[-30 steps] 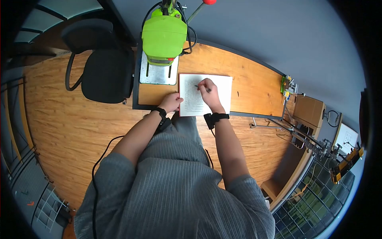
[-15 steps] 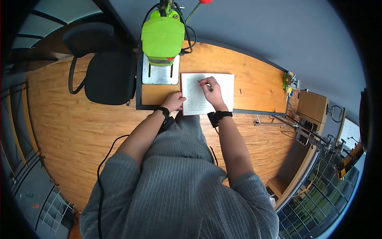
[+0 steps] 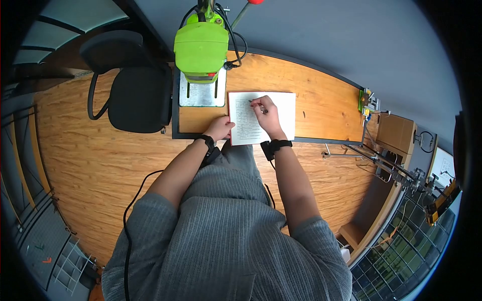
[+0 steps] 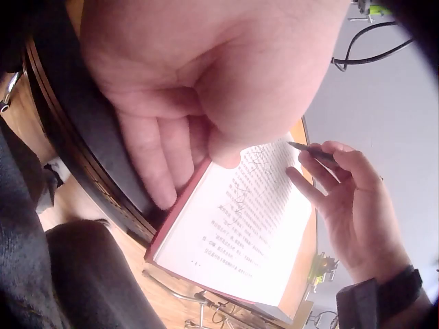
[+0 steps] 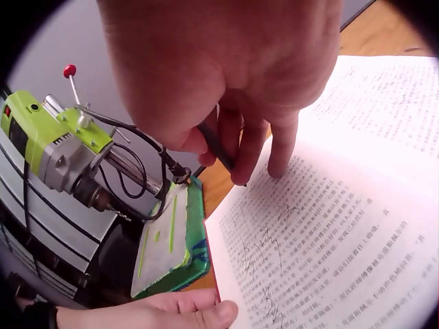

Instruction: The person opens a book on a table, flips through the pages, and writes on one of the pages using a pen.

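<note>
An open book (image 3: 284,115) with a red cover and printed pages lies on the wooden table (image 3: 326,108); handwritten strokes mark its left page. My right hand (image 3: 266,111) holds a dark pen (image 5: 218,147) between thumb and fingers over the upper part of that page. In the right wrist view the pen tip is close over the print, partly hidden by the fingers. My left hand (image 3: 219,128) grips the book's left edge: the thumb (image 4: 226,156) lies on the page margin and the other fingers (image 4: 161,181) reach down beside the red cover.
A green drill press (image 3: 202,50) with a metal base plate (image 3: 203,95) stands behind and left of the book. A black chair (image 3: 138,100) is left of the table. A small clamp-like device (image 3: 367,103) sits at the table's right end, near a cardboard box (image 3: 396,133).
The pen tip has moved a little up the page with my right hand. My left hand stays at the book's edge. The head view has shifted slightly.
</note>
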